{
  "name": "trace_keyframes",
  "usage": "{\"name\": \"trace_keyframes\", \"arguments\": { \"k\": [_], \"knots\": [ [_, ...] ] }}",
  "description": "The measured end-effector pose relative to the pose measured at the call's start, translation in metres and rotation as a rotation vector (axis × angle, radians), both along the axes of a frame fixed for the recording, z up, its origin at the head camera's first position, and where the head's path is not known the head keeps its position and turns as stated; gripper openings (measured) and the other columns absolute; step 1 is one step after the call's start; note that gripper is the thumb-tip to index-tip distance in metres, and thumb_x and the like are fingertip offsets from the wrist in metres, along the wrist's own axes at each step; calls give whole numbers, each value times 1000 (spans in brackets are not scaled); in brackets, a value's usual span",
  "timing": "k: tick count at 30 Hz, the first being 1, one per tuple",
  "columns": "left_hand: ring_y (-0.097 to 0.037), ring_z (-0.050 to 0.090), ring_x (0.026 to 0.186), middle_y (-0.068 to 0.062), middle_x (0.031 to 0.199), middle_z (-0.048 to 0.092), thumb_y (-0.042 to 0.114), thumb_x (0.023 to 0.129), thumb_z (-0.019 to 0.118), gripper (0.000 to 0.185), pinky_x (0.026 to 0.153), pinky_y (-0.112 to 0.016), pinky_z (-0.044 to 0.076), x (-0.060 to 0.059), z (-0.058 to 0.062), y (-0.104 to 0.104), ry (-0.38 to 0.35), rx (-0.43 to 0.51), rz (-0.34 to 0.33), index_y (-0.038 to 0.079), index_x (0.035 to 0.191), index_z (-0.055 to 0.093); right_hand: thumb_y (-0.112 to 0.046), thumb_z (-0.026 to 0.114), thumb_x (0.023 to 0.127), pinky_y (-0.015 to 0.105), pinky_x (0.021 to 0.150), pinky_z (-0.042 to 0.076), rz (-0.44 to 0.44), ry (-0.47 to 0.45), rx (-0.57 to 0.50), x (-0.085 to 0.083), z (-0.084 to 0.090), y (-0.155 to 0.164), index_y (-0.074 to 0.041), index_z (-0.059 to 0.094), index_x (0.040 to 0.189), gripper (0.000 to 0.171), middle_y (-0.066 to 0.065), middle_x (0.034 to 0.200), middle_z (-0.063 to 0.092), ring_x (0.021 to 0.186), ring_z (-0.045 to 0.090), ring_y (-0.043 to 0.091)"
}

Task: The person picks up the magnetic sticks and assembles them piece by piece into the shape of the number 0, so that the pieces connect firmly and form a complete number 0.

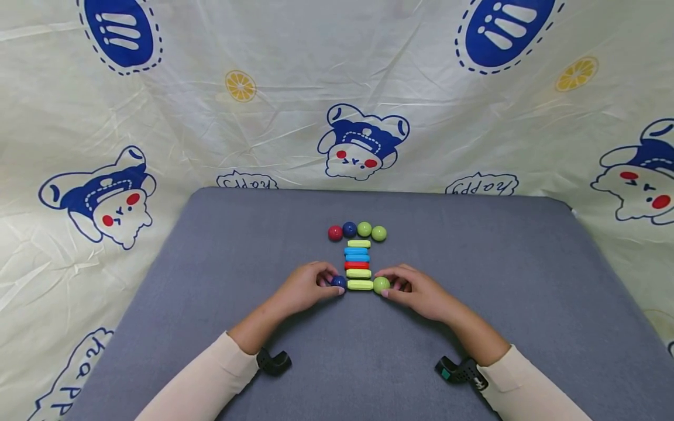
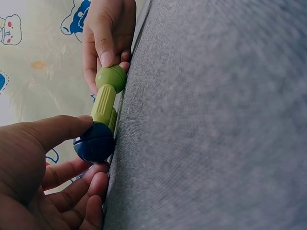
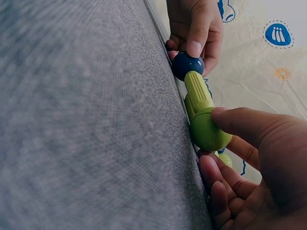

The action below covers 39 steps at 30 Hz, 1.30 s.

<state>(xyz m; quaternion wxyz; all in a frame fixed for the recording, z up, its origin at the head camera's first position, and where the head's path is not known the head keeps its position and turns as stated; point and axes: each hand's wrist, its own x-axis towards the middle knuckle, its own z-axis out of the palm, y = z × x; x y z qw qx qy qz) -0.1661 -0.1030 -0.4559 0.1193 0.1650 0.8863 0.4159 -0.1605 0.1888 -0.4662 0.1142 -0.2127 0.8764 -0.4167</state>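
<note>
Left fingers: we saw the left hand spread only as wide as the dark blue ball, which thumb and fingertips pinched from opposite sides.
Right fingers: we found the right hand mirroring this, its thumb and fingertips pinching the green ball, with the gap filled by it.
Held balls: we saw both at the near end of the layout, on the grey tabletop.
Near rod: we noted a yellow-green rod lying crosswise between the held balls, its ends meeting them.
Rods behind: going away from the person, we counted a second yellow-green rod, a red rod, a nearer light blue rod, a farther light blue rod and, slightly apart, a last yellow-green rod, all roughly parallel.
Far balls: beyond these we saw a row, left to right: a red ball, a second dark blue ball, a second green ball and a third green ball.
Sleeves: we saw pale sleeves, with black devices at the wrists.
Backdrop: we saw a pale cloth printed with blue-clad cartoon animals, orange slices and "happy" lettering.
</note>
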Motion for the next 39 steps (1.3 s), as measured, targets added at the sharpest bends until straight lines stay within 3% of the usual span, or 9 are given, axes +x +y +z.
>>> {"name": "trace_keyframes", "arguments": {
  "k": [13,24,29,39],
  "knots": [
    [-12,56,84,-1,97,64,27,86,81,30,72,-26,47,0,-1,0,-11,7,7,13,110,70,-24,70,96,25,77,47,2,21,4,0,-2,1,-22,68,128,32,2,110,61,90,56,11],
    [-14,61,91,-1,102,65,29,90,77,30,76,-29,51,-4,5,7,47,54,42,15,117,73,-25,71,96,26,78,47,-8,-12,5,1,-1,0,-25,68,127,32,-1,109,60,90,57,13],
    [-14,62,89,0,98,65,29,93,73,24,72,-28,51,-9,7,15,68,25,34,17,114,75,-27,70,96,26,78,47,-4,-8,5,2,0,1,-25,67,128,32,-1,110,60,90,57,13],
    [-11,60,83,-1,91,66,21,95,71,14,74,-24,49,-17,1,31,171,-24,-6,15,104,78,-27,70,97,25,77,47,11,8,-4,0,0,2,-22,67,129,32,2,110,61,90,56,12]
  ]
}}
